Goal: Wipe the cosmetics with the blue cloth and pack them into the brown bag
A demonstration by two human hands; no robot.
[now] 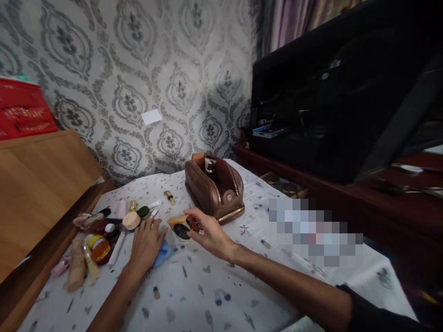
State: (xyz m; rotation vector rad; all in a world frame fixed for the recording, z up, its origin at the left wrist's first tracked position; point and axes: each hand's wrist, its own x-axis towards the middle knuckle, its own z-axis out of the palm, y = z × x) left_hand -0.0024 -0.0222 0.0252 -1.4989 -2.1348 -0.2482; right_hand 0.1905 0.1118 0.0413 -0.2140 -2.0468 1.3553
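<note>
My right hand [211, 237] pinches a small dark brown object [192, 223], perhaps a little bottle, between thumb and fingers. Just beyond those fingertips lies a gold box with a black oval [180, 229]. My left hand [147, 244] is laid flat with its fingers apart, partly over a crumpled blue cloth [162, 255]. Its fingertips are close to a round beige-lidded jar [131, 221] and a dark green lid [143, 212]. Behind my right hand stands a brown leather toiletry bag [204, 184], unzipped, with a silver-capped bottle [210, 167] inside.
Cosmetics crowd the left side, including a beige tube [76, 267], a brush [92, 263], a white tube [116, 249] and an amber round jar [101, 250]. A small gold-and-black vial [169, 197] lies left of the bag. A wooden headboard [51, 170] borders the left, a television [321, 101] the right.
</note>
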